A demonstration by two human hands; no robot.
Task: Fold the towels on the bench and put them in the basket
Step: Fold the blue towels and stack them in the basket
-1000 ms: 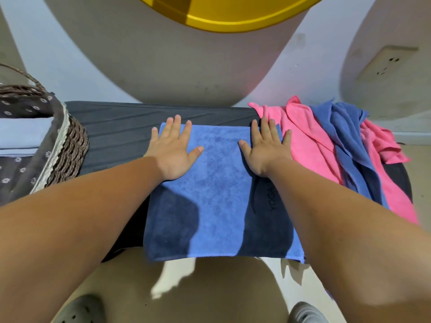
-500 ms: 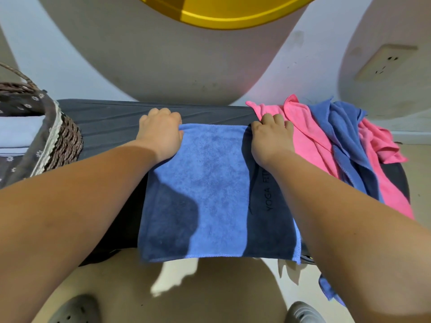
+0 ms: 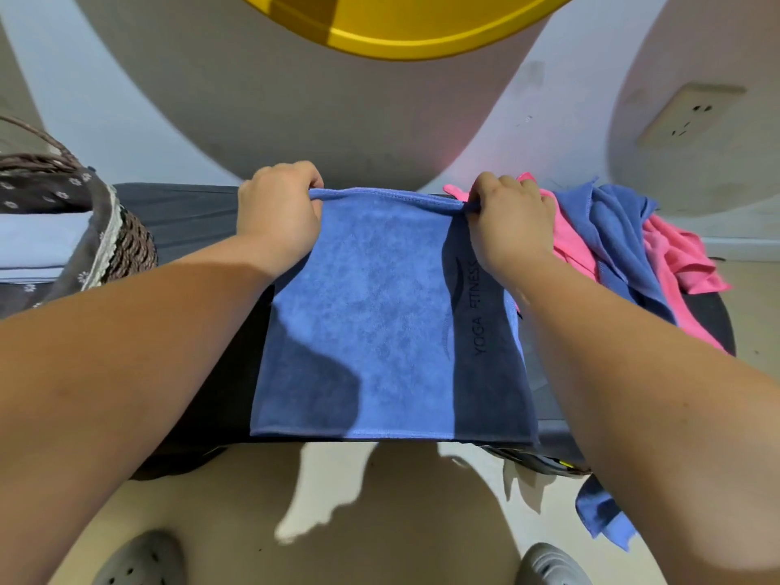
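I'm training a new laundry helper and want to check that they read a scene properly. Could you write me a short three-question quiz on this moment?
1. Choose one: the left hand and right hand grip the blue towel at A) its near edge, B) its far corners, C) its middle.
2. True or false: both hands lie flat and open on the towel.
3. Fill in: by the person's own sides, the basket stands at the ____ end of the bench.

Key: 1 B; 2 false, both hands pinch the far edge; 3 left.
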